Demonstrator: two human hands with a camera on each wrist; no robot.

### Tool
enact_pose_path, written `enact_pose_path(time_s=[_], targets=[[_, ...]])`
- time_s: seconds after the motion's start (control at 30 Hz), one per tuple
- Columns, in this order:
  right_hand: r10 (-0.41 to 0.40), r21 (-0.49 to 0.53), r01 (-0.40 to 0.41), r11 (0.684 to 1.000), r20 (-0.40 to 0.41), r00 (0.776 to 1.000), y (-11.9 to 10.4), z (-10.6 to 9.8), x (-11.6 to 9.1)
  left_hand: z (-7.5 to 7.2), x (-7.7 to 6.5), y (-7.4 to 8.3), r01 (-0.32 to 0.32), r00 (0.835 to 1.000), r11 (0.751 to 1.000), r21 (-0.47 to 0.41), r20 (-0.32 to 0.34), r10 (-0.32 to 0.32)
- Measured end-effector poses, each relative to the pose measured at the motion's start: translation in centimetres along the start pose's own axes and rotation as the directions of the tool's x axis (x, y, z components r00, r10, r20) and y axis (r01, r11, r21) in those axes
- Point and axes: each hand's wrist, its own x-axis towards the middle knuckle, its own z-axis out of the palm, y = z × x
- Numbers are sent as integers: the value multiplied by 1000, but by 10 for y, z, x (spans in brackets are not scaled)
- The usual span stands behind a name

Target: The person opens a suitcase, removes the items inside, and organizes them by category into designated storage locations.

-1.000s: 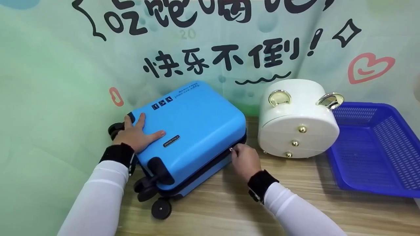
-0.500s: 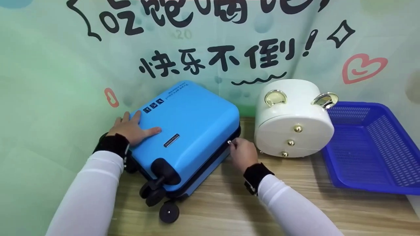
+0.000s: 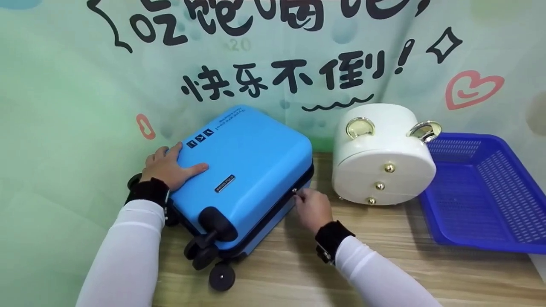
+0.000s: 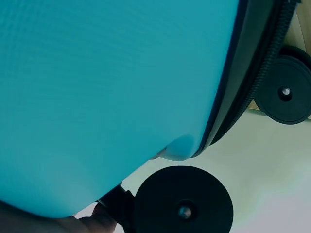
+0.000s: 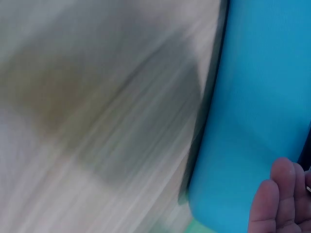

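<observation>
A blue hard-shell suitcase lies flat, its black wheels towards the left and front. My left hand rests spread on the wheel-end edge of its upper shell, thumb stretched across the top. On the suitcase's right side, my right hand pinches the small metal zipper pull on the black zipper seam. Curled fingers of that hand show beside the blue shell in the right wrist view. In the left wrist view, a wheel and part of the left hand appear below the shell.
A white rounded case with gold ear-shaped handles and gold knobs stands right of the suitcase. Beyond it lies a blue plastic basket. A printed green backdrop hangs behind the wooden tabletop.
The suitcase has turned slightly, its front wheels shifting right. My left hand has shifted a little along the shell's edge. My right hand has moved slightly along the zipper seam towards the front.
</observation>
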Motion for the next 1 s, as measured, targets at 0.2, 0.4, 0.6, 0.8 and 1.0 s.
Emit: enact_pose_path(time_s=[0.2, 0.4, 0.6, 0.8, 1.0], targets=[[-22, 8, 21, 1000, 22, 1000, -7, 6, -3, -4, -7, 2, 10, 1000, 1000, -10, -14, -10], [-9, -6, 9, 1000, 5, 1000, -4, 5, 4, 1, -14, 11, 50, 998, 999, -5, -38, -50], [-5, -2, 5, 1000, -5, 1000, -5, 8, 3, 10, -15, 12, 100, 994, 995, 5, -53, -100], [-2, 54, -1, 999, 61, 998, -13, 15, -6, 8, -17, 9, 118, 991, 993, 14, -57, -117], [-6, 22, 5, 1000, 50, 999, -17, 17, 2, 3, -20, 12, 134, 989, 991, 30, -66, -132]])
